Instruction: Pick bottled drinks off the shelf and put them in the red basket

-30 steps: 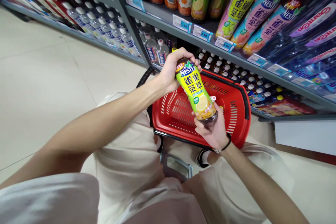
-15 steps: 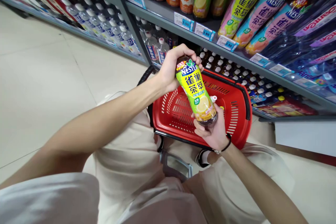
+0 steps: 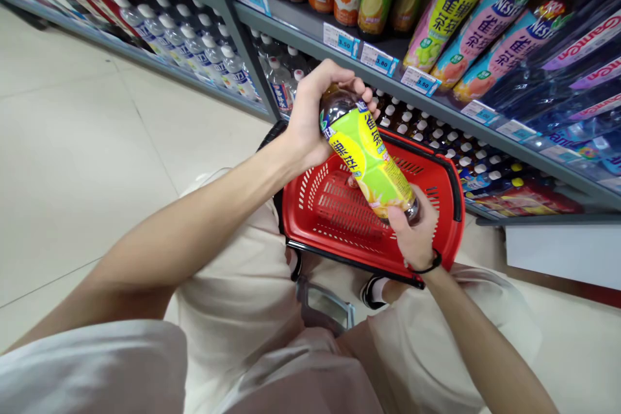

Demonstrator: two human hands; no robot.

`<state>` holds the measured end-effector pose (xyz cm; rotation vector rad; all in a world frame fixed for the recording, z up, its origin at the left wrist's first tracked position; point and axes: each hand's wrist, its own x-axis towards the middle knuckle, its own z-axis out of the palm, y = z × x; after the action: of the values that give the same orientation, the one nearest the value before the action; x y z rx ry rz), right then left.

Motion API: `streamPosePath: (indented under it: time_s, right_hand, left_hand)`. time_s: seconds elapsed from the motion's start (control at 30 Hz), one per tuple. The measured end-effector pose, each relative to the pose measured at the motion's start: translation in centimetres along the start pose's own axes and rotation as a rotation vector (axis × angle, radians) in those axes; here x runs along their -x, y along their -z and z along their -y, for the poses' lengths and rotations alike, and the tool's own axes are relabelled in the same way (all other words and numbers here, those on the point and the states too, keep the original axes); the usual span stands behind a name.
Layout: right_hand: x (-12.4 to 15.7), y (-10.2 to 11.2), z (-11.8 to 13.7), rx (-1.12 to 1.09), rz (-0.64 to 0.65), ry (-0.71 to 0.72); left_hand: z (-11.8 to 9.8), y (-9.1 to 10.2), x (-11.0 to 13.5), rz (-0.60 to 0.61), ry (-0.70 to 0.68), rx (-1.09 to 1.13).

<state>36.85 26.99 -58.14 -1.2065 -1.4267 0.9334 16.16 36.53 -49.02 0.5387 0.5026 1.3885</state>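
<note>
A bottle of iced tea [image 3: 371, 165] with a yellow-green label lies tilted between my two hands, above a red shopping basket [image 3: 310, 223]. My left hand [image 3: 315, 110] wraps round its cap end, so the cap is hidden. The base end is gripped by my right hand [image 3: 414, 226], thumb on top and a dark band at the wrist. Part of the label facing up shows a plain green panel and small print. Through the slotted basket, the floor of it shows beneath the bottle.
Ahead runs a grey store shelf [image 3: 301, 29] with price tags and upright drink bottles [image 3: 444, 10]. Lower down stand rows of small white-capped bottles [image 3: 427, 126] and water bottles [image 3: 194, 45]. My knees flank the basket; pale tiled floor [image 3: 116, 142] lies to the left.
The bottle has been turned about its long axis, from the front label to a side panel. My right hand has shifted a little right and its thumb now lies over the base.
</note>
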Motion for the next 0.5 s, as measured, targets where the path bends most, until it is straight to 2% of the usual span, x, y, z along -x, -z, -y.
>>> streamPosePath:
  time_s: [0.1,0.17,0.23,0.33,0.5]
  right_hand:
    - [-0.9,1.2,-0.3,0.293,-0.066,0.261]
    - [-1.2,1.4,-0.5,0.381,-0.09,0.347]
    - [-1.2,1.2,-0.6,0.417,-0.097,0.375]
    - [-0.5,0.4,-0.6,0.331,-0.039,0.24]
    - [0.6,-1.2,-0.5,-0.137,-0.002,-0.224]
  left_hand:
    - [0.6,0.9,-0.4,0.0,0.01,0.027]
    - [1.1,1.6,-0.8,-0.005,0.034,0.021]
    - [1.3,1.9,-1.1,-0.016,0.05,0.008]
    - [1.1,1.9,-1.2,-0.03,0.054,0.001]
    - [1.3,1.9,-1.1,-0.023,0.033,-0.039]
